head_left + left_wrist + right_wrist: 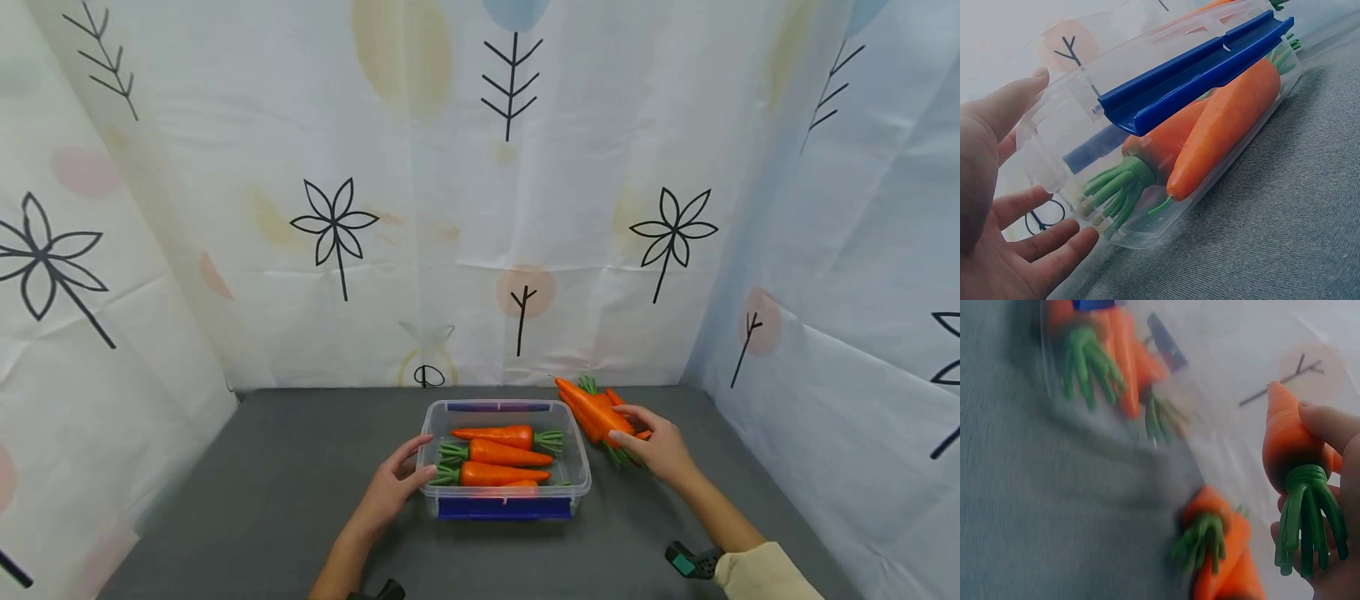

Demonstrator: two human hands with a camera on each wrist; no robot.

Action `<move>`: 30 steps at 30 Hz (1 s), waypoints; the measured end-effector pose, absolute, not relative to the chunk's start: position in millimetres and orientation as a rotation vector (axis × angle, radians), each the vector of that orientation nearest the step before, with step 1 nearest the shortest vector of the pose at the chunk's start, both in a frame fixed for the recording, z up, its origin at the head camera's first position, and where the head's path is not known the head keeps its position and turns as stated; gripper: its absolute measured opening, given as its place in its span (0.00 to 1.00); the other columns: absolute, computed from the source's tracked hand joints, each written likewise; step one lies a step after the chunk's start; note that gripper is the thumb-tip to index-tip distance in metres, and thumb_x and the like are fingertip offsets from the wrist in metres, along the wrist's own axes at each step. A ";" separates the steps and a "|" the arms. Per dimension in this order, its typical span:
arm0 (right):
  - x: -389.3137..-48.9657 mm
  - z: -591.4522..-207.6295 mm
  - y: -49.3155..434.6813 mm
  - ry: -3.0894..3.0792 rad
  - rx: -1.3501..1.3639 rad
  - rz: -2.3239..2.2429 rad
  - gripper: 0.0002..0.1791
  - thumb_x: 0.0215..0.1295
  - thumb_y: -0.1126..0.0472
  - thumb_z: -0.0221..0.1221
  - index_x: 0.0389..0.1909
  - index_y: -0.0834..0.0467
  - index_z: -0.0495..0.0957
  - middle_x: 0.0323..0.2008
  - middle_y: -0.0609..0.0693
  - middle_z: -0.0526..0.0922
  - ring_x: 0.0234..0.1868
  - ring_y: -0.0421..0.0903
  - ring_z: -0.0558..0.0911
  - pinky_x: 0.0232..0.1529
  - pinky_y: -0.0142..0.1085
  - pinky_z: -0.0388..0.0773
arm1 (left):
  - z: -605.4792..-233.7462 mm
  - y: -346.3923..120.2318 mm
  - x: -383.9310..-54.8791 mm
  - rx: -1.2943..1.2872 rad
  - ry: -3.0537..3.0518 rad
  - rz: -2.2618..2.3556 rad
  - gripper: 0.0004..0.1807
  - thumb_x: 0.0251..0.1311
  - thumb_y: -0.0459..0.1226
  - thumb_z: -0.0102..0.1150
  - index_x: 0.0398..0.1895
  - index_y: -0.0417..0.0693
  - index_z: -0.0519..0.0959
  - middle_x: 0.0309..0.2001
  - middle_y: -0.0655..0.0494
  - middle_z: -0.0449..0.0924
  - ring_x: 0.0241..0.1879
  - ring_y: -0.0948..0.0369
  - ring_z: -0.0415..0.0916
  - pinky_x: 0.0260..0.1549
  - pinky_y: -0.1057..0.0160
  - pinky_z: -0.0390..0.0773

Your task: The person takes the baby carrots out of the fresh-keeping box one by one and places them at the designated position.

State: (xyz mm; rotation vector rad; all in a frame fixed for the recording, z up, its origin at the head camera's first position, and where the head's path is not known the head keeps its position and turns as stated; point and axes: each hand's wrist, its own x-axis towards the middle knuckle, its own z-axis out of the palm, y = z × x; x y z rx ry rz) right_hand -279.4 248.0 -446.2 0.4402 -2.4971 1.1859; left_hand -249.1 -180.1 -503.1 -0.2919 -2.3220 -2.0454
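Note:
A clear plastic container with a blue latch stands on the grey table, with several orange carrots lying crosswise inside. My left hand is at its left end, fingers spread along the outer wall and thumb near the rim; in the left wrist view those fingers are mostly straight. To the container's right, my right hand holds a carrot between thumb and fingers, green stems toward me. That carrot is raised above a small pile of other carrots on the table.
A white patterned cloth hangs behind the grey table and along both sides. The carrot pile sits near the table's back edge, close to the container. A dark wrist device is on the right forearm.

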 end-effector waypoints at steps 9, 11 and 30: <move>-288.2 -454.9 275.5 -2.526 0.235 1.152 0.27 0.64 0.55 0.64 0.60 0.65 0.73 0.48 0.66 0.80 0.44 0.60 0.80 0.39 0.46 0.79 | -503.4 -181.4 -249.6 -0.268 -2.332 -2.012 0.27 0.63 0.38 0.63 0.66 0.52 0.71 0.66 0.37 0.65 0.52 0.49 0.76 0.48 0.56 0.76; -290.8 -456.5 282.0 -2.539 0.205 1.143 0.28 0.65 0.53 0.63 0.61 0.65 0.72 0.49 0.68 0.79 0.46 0.62 0.79 0.41 0.49 0.78 | -503.5 -181.1 -249.9 -0.265 -2.333 -2.016 0.27 0.63 0.37 0.62 0.67 0.52 0.71 0.67 0.37 0.65 0.53 0.49 0.75 0.49 0.56 0.76; -312.9 -480.9 322.9 -2.640 -0.067 1.026 0.32 0.67 0.47 0.60 0.61 0.68 0.70 0.52 0.72 0.77 0.50 0.67 0.77 0.44 0.56 0.75 | -502.5 -180.5 -248.2 -0.280 -2.349 -2.039 0.27 0.64 0.37 0.61 0.67 0.53 0.70 0.67 0.37 0.64 0.54 0.49 0.75 0.48 0.60 0.76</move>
